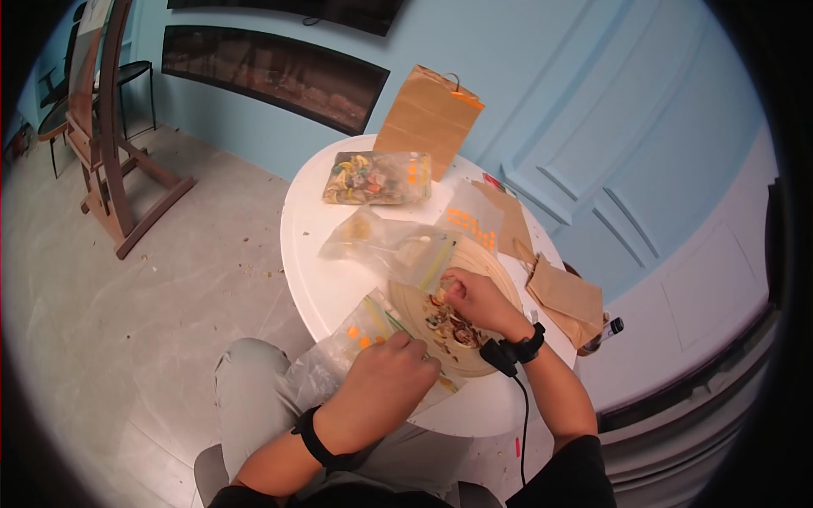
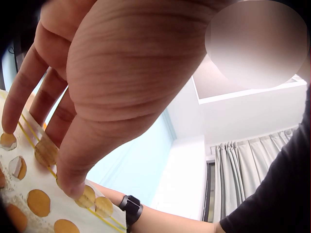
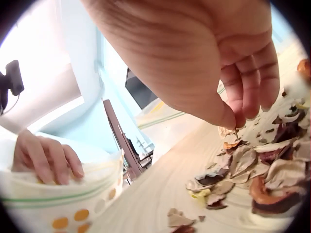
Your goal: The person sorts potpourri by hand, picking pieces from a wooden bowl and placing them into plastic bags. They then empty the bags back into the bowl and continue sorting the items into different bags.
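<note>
A clear zip bag with orange dots (image 1: 354,334) lies at the table's near edge, its zip edge gripped by my left hand (image 1: 391,377). In the left wrist view, my left hand (image 2: 116,73) has thumb and fingers on the dotted bag (image 2: 39,203). My right hand (image 1: 481,300) is over the round wooden board (image 1: 501,279), at the dried mixed pieces (image 1: 450,330). Seen from the right wrist, the fingertips of my right hand (image 3: 194,63) pinch a small pale piece (image 3: 227,132) at the edge of the pile (image 3: 243,162).
A filled bag of colourful pieces (image 1: 368,179) and a paper bag (image 1: 430,118) stand at the table's far side. Another clear bag (image 1: 389,245) overlaps the board. A folded paper bag (image 1: 566,298) is on the right, and a wooden easel (image 1: 110,152) stands on the floor.
</note>
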A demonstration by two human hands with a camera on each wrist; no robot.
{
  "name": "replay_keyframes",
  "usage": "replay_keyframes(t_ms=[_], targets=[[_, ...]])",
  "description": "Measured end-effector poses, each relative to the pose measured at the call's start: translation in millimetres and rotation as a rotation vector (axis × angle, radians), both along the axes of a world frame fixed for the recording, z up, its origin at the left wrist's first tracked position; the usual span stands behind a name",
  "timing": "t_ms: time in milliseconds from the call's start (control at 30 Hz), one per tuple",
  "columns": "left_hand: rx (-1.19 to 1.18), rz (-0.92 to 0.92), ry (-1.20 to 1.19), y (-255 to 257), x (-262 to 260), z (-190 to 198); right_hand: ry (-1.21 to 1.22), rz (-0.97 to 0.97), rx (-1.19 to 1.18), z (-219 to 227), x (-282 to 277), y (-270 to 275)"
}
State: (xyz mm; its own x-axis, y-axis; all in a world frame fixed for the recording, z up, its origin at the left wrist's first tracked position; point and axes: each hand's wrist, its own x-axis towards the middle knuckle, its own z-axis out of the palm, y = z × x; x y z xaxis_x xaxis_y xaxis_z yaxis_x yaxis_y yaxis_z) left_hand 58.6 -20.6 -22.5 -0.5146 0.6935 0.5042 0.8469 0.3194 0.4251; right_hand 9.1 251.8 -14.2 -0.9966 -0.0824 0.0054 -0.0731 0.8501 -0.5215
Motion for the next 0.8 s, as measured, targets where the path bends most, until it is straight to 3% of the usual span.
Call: replay_keyframes(t_ms=[67, 167, 567, 767, 800], targets=[[-0.014, -0.003, -0.007, 1, 0, 0, -0.016, 0.036, 0.148, 2, -1, -7], [-0.024, 0.008, -0.001, 1, 0, -2, 0.025, 0.111, 0.18, -6, -4, -6], [-0.005, 0.023, 0.003, 0, -2, -3, -0.092, 0.028, 0.051, 1, 2, -1], [0.007, 0.031, 0.006, 1, -3, -2, -0.418, -0.103, -0.649, 29, 20, -23], [0.008, 0.031, 0.01, 1, -3, -2, -0.455, -0.049, -0.663, 32, 24, -29]])
